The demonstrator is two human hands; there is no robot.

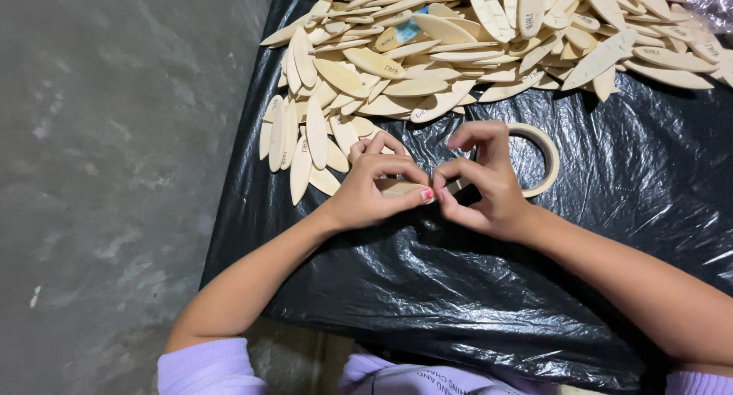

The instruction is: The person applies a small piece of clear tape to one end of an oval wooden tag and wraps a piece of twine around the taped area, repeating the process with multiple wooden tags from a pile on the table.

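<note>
Holding: left hand (374,192) grip closed on a small stack of wooden ovals (401,188), long axis left-right | right hand (481,189) pinches tape at the stack's right end, touching | tape roll (544,160) just beyond right hand | location: mid-bench, on black plastic sheet (611,204), below the loose pile (473,43).

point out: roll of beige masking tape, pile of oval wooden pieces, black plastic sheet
roll of beige masking tape (551,160), head view, right rim of the ring.
pile of pale oval wooden pieces (489,43), head view, middle of the heap.
black plastic sheet (427,288), head view, bare wrinkled area between the forearms.
</note>
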